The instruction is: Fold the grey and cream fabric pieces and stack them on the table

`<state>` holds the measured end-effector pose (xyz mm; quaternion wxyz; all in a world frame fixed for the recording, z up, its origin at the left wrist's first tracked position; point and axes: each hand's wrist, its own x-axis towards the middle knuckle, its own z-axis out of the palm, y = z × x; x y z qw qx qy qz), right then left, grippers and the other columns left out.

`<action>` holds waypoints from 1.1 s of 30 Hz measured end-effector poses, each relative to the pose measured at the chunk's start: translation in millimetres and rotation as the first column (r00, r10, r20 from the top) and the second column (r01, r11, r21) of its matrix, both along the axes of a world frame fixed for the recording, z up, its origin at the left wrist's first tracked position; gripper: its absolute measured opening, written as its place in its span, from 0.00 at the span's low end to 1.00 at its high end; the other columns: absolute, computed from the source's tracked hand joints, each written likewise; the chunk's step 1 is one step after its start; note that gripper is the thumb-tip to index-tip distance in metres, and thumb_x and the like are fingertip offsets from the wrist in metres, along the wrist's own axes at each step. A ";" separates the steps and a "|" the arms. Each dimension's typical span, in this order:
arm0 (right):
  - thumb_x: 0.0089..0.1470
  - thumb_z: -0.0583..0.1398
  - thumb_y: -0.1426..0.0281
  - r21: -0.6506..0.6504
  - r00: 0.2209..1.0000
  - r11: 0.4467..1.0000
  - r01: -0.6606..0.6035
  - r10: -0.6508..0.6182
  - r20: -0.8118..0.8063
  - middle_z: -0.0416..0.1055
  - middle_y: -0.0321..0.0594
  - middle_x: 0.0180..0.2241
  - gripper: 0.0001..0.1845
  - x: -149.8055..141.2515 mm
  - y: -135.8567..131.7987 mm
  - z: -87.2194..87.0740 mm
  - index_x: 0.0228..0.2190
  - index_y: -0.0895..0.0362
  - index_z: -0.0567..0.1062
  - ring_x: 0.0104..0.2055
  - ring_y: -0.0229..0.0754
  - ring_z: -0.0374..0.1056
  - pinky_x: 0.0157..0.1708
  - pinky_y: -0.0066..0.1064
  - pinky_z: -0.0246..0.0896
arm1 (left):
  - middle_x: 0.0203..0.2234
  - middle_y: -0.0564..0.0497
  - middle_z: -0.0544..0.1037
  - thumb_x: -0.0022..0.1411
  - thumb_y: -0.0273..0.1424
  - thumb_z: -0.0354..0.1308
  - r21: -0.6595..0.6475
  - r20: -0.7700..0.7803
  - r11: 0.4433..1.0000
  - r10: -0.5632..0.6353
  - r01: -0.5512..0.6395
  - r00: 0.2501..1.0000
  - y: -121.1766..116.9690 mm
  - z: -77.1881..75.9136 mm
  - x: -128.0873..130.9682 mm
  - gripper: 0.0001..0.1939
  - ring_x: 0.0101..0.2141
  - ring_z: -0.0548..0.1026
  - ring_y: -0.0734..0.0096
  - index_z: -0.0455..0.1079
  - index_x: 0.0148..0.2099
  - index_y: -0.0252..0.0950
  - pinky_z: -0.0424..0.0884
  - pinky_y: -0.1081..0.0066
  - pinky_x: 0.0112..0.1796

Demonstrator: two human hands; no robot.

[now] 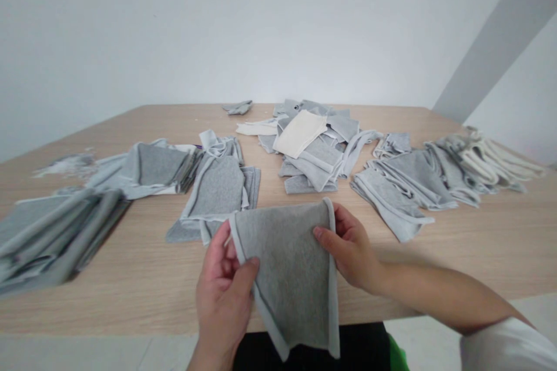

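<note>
Grey fabric panel (291, 278) over near edge of surface (152, 295); narrow end towards lap, long axis near to far. Pinched firmly at rolled side edges by left hand (226, 295) and right hand (354, 249). Pale surface showing either side. Beyond: folded stacks (217, 185), then loose pile (317, 156).

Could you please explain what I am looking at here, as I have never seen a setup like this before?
Certainly. There is no machine: these are a person's own bare hands. The single picture comes from a camera worn on the person's head, looking forward and down. The left hand and right hand hold a grey cloth piece by its two side edges, thumbs in front. On the wooden table lie mostly grey fabric pieces: stacks on the left, a middle heap topped by a cream piece, and an overlapping row on the right.
</note>
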<state>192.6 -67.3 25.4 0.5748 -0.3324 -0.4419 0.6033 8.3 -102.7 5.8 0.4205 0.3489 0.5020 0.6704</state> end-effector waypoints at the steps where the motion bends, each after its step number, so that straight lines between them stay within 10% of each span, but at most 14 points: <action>1: 0.45 0.66 0.68 -0.007 1.000 1.000 -0.006 0.006 -0.009 0.72 0.33 0.30 0.14 -0.3 0.7 0.3 0.36 0.53 0.72 0.30 0.36 0.66 0.31 0.29 0.63 | 0.43 0.53 0.79 0.50 0.27 0.65 0.016 -0.014 1.000 -0.025 0.025 1.000 0.5 0.9 -0.2 0.36 0.40 0.77 0.70 0.62 0.61 0.46 0.72 0.76 0.38; 16: 0.41 0.59 0.77 0.088 0.966 0.965 -0.249 0.240 0.095 0.74 0.34 0.36 0.28 2.0 3.0 -7.8 0.46 0.50 0.64 0.33 0.39 0.72 0.32 0.31 0.69 | 0.47 0.51 0.77 0.49 0.23 0.60 -0.095 -0.058 0.994 -0.056 0.050 0.997 18.0 2.2 -5.3 0.37 0.44 0.76 0.72 0.62 0.62 0.45 0.70 0.77 0.41; 21: 0.43 0.58 0.77 -0.037 0.932 0.957 -0.287 0.288 0.221 0.72 0.29 0.29 0.32 5.2 7.4 -9.4 0.51 0.48 0.61 0.22 0.35 0.69 0.16 0.24 0.62 | 0.53 0.48 0.74 0.52 0.24 0.56 -0.079 -0.134 0.995 -0.073 0.063 0.988 24.8 -2.0 -5.3 0.34 0.52 0.72 0.65 0.62 0.62 0.42 0.69 0.69 0.48; 33: 0.49 0.56 0.75 -0.213 0.784 0.965 -0.150 0.247 0.570 0.67 0.29 0.20 0.14 15.3 32.2 -25.8 0.40 0.56 0.70 0.13 0.31 0.58 0.09 0.22 0.54 | 0.40 0.45 0.75 0.59 0.34 0.57 -0.168 -0.492 0.981 -0.170 0.098 0.854 39.7 -33.9 -15.4 0.32 0.37 0.76 0.64 0.55 0.64 0.33 0.71 0.62 0.41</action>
